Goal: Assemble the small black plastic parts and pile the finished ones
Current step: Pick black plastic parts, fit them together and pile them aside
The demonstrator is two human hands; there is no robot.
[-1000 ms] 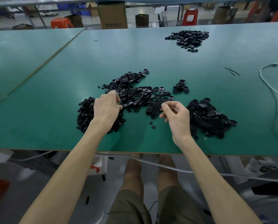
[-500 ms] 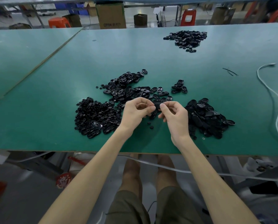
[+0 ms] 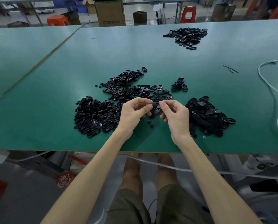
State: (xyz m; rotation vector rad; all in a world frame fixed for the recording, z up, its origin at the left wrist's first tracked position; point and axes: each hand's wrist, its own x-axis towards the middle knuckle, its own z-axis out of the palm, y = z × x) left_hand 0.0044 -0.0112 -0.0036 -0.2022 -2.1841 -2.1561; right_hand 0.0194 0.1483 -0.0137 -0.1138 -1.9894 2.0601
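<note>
hands (image 3: 156,113) pinch one black part (image 3: 156,109) together

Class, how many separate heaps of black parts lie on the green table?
5: a far heap at the back, a small cluster right of centre, a central spread, and a left heap and a right heap at the front. Left and central nearly merge.

Far right of my right hand (image 3: 175,118), a white cable (image 3: 258,71) snakes across the green tabletop (image 3: 54,126). Beyond its far edge, well ahead of my left hand (image 3: 133,113), stand a cardboard box (image 3: 110,12) and an orange stool (image 3: 56,20).
</note>
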